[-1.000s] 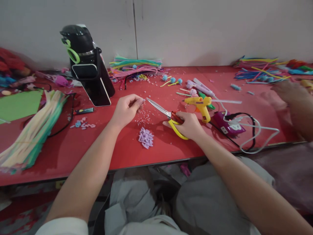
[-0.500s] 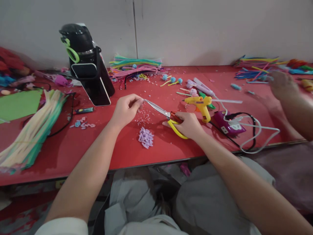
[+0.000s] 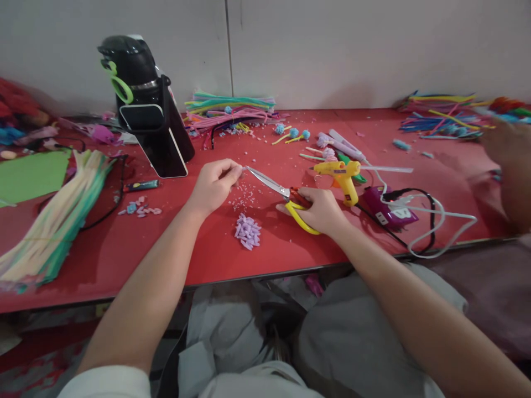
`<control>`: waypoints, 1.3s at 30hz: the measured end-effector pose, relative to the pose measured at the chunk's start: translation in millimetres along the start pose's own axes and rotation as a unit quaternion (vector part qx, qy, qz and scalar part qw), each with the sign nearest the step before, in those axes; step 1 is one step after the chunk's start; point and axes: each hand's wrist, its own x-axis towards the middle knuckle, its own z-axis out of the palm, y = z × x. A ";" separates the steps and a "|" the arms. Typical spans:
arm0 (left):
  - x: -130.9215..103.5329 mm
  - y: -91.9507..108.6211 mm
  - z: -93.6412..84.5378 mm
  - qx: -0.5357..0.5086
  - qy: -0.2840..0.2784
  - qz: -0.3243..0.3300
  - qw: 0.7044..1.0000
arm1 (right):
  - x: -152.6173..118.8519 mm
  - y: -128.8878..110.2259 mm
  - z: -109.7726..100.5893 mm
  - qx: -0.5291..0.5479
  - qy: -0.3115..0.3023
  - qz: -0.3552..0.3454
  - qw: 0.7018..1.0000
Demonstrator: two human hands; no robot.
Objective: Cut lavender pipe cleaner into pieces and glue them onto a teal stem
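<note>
My right hand (image 3: 321,210) grips a pair of scissors (image 3: 269,184) with yellow and red handles, blades pointing left. The blade tips meet the fingertips of my left hand (image 3: 215,183), which are pinched together. A tiny pale piece shows at that pinch, too small to name. Below the blades, fine lilac clippings (image 3: 244,199) are scattered on the red table (image 3: 207,249). Nearer to me lies a small heap of short lilac fuzzy pieces (image 3: 248,232).
A yellow glue gun (image 3: 342,176) and a purple power strip (image 3: 388,209) with looped cables lie right of my hand. A black bottle (image 3: 143,83) with a phone (image 3: 166,152) leaning on it stands left. Pipe cleaner bundles (image 3: 62,221) lie about. Another person's hand (image 3: 504,143) is far right.
My hands and the scissors stay almost in place. The other person's hand at the far right has moved further right.
</note>
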 end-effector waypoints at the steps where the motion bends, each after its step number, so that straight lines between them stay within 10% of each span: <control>1: -0.1 0.4 -0.1 -0.002 -0.002 -0.001 1.000 | 0.2 0.6 0.3 0.001 0.000 -0.001 1.000; 39: -0.8 14.5 4.8 -0.111 -0.031 -0.085 0.990 | -1.8 2.1 2.3 0.011 0.001 -0.010 1.000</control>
